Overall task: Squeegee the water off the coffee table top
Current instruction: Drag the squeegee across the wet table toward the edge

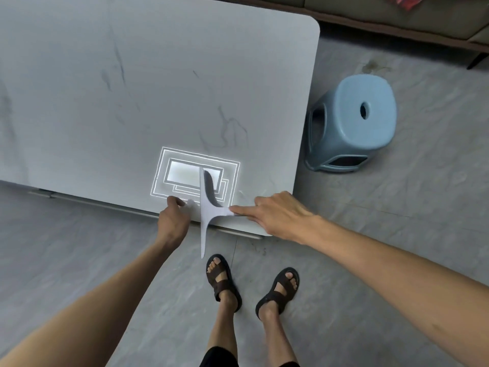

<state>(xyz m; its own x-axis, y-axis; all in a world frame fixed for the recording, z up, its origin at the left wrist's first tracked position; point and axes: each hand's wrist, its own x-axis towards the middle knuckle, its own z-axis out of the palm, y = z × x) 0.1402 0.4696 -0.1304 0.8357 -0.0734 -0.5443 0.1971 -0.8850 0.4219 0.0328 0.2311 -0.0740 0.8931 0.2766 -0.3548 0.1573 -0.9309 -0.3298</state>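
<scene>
Both our arms reach the coffee table's [158,75] near edge, left hand [173,218] curled round the squeegee [205,207], right hand [277,215] touching it straight-fingered.

squeegee [209,207] on coffee table [132,88], 6 o'clock edge | left hand [173,221] at squeegee's 9 o'clock, right hand [277,215] at 3 o'clock, seemingly touching its ends | stool [354,120] at table's 3 o'clock | sofa [397,19] at 1 o'clock

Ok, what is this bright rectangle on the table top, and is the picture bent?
Head view: the nested bright rectangles are glare, probably a lamp mirrored in the coffee table top, partly covered by the squeegee; head view: the wide lens curves the table edges.
</scene>
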